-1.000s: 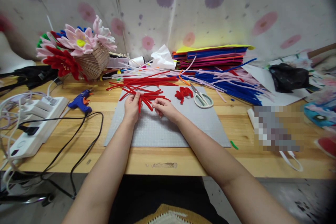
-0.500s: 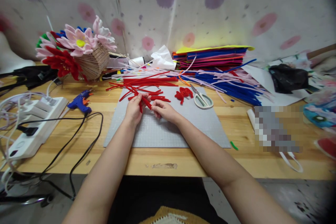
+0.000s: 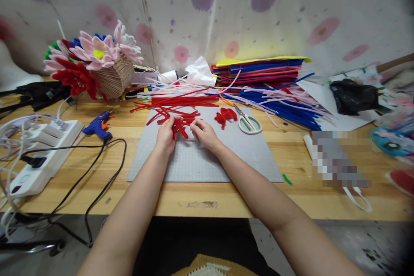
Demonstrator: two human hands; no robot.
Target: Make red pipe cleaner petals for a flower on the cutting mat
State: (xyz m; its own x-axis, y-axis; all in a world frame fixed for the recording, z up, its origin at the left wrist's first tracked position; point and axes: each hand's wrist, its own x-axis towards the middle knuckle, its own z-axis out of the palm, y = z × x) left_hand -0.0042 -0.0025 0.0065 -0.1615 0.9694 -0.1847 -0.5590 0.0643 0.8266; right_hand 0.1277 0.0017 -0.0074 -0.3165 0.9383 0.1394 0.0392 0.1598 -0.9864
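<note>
Several red pipe cleaners [image 3: 181, 132] stick out of my left hand [image 3: 166, 134], whose fingers are closed around them over the grey cutting mat [image 3: 223, 164]. Just to the right, my right hand [image 3: 204, 133] is pinched at the end of one red strand from that bunch. Behind both hands lie more loose red pipe cleaners [image 3: 184, 101], some reaching onto the mat. A finished-looking red fuzzy piece [image 3: 225, 115] rests on the mat, with pale-green-handled scissors [image 3: 249, 124] beside it.
A blue glue gun [image 3: 98, 126] and a white power strip [image 3: 48, 159] with looping cables lie left. A basket of fuzzy flowers [image 3: 113, 77] stands at the back left. Blue pipe cleaners [image 3: 291, 110] and a stacked colourful bundle [image 3: 258, 73] lie at the back right.
My right hand has shifted slightly right and up, away from my left hand. The red strands in my left hand are spread a little wider.
</note>
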